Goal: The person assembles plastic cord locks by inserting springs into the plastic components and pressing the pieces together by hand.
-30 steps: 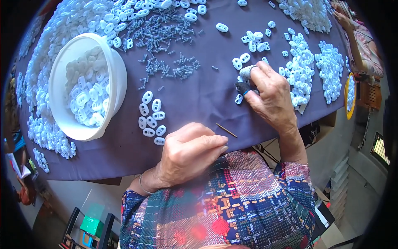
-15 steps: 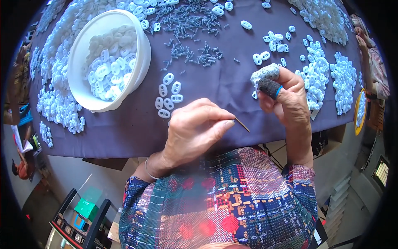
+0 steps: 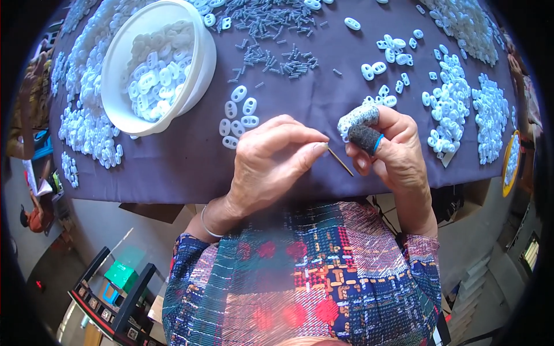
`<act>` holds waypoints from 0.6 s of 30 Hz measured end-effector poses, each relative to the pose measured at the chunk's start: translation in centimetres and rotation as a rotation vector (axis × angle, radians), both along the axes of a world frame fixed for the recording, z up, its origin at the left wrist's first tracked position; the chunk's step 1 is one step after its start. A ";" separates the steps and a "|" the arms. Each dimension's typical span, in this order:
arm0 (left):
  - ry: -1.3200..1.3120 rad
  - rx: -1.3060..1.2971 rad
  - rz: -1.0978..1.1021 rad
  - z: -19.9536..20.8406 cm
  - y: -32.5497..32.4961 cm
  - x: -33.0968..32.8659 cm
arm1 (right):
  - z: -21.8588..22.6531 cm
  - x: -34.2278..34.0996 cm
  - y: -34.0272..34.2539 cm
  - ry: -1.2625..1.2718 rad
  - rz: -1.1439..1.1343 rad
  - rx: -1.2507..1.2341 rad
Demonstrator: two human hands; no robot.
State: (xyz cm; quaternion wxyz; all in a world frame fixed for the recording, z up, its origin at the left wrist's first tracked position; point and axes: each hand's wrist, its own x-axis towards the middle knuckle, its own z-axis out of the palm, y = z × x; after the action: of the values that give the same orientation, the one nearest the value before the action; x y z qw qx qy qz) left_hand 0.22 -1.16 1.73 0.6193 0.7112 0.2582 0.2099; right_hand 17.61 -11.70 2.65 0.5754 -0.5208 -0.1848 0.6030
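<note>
My left hand (image 3: pixel 277 157) pinches a thin brass-coloured rod (image 3: pixel 340 160) between thumb and forefinger. The rod slants down to the right, its free end bare. To its right is my right hand (image 3: pixel 389 144), with a speckled grey-white cover (image 3: pixel 359 118) on one finger and a dark cover (image 3: pixel 365 138) with a blue edge on the thumb. Those covered tips are pressed together, hiding whatever is between them. Several white oval two-hole plastic pieces (image 3: pixel 236 128) lie beyond my left hand. Small white pieces (image 3: pixel 385 92) lie just beyond my right hand.
A white tub (image 3: pixel 206 75) of white pieces stands at the left, with heaps of such pieces (image 3: pixel 86 130) around it. Small dark springs (image 3: pixel 277 60) are scattered at the far middle. More white heaps (image 3: pixel 450 109) lie right, near a yellow-rimmed tray (image 3: pixel 508 181).
My right hand has come down and left, closer to the rod. My left hand keeps its pinch on the rod. The whole view has shifted slightly.
</note>
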 end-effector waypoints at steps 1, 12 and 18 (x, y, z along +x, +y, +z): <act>0.006 -0.011 0.009 0.1 0.0 0.0 | 0.1 -0.2 0.0 -0.006 0.008 -0.007; -0.016 -0.040 0.065 -0.1 0.0 0.0 | 0.7 -1.2 0.5 -0.183 0.053 0.029; -0.032 -0.102 0.100 -0.4 0.2 0.0 | 0.2 -1.8 1.0 -0.175 0.015 0.035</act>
State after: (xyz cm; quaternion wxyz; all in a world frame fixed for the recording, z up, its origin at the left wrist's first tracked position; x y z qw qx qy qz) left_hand 0.20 -1.00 1.33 0.6476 0.6614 0.2939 0.2384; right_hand 15.84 -10.70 2.89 0.5615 -0.5599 -0.2487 0.5562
